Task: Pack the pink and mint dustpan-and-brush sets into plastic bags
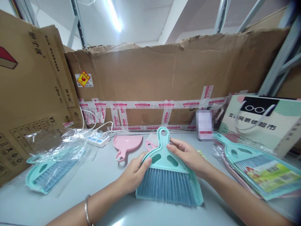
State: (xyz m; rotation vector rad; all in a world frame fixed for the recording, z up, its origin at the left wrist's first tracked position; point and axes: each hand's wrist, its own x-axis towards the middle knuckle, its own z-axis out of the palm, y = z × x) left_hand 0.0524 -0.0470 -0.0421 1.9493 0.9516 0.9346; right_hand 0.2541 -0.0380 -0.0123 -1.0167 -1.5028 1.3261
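Observation:
In front of me, a mint-green hand brush [168, 185] with blue-grey bristles lies nested over a matching dustpan [199, 193], handles pointing away from me. My left hand [136, 171] is closed on the left edge of the pair, its thumb on top. My right hand [188, 153] grips the right side near the base of the handle. Behind the pair lies a pink dustpan [128, 143], and a pink brush [152, 141] with pale bristles is partly hidden by the green handle.
On the left, a green brush set [53, 169] lies in clear plastic near a white power strip [97, 139]. Packaged brush sets [249, 157] are stacked at right, before a paper bag [258, 122]. Cardboard [145, 75] walls the back; a phone-like object [204, 125] leans there.

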